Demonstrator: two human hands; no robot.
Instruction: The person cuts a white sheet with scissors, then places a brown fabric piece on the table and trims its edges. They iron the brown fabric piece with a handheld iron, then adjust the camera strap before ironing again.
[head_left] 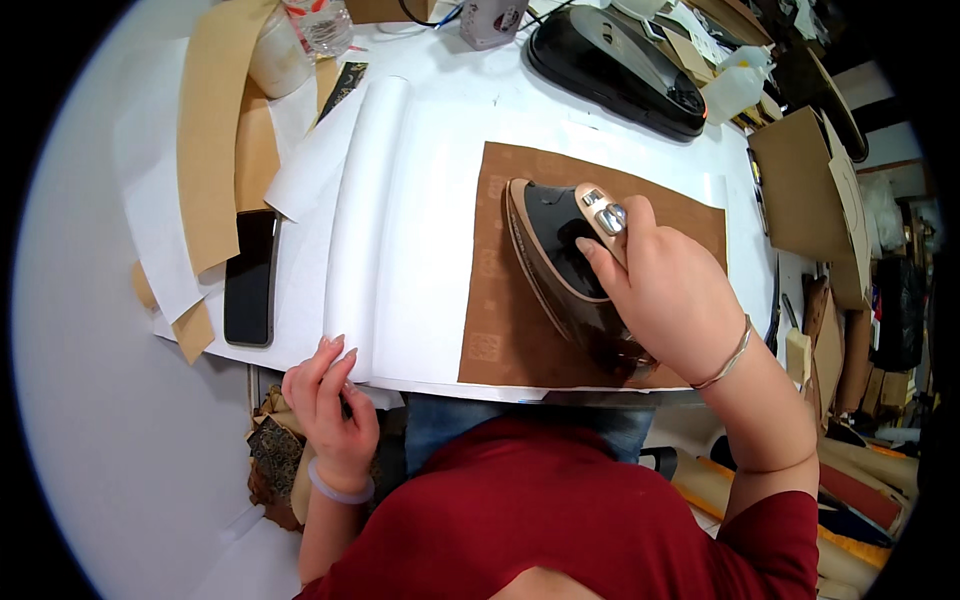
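My right hand (665,280) is closed round the handle of a clothes iron (560,240), which has a black and brown body with rose-gold trim. The iron rests on a brown sheet (485,340) with faint square patterns; its tip points to the far left. Hand and iron hide part of the sheet's right side. Beneath the brown sheet lies white paper (425,260), rolled up along its left side into a roll (365,220). My left hand (335,410) is at the near end of that roll, fingers partly bent and apart, fingertips touching it by the table's front edge.
A black phone (250,285) lies left of the roll, beside tan paper strips (208,150). At the back stand a white tub (278,60), a clear bottle (322,25) and a black case-like device (615,70). A cardboard box (805,185) and translucent bottle (735,92) are at right.
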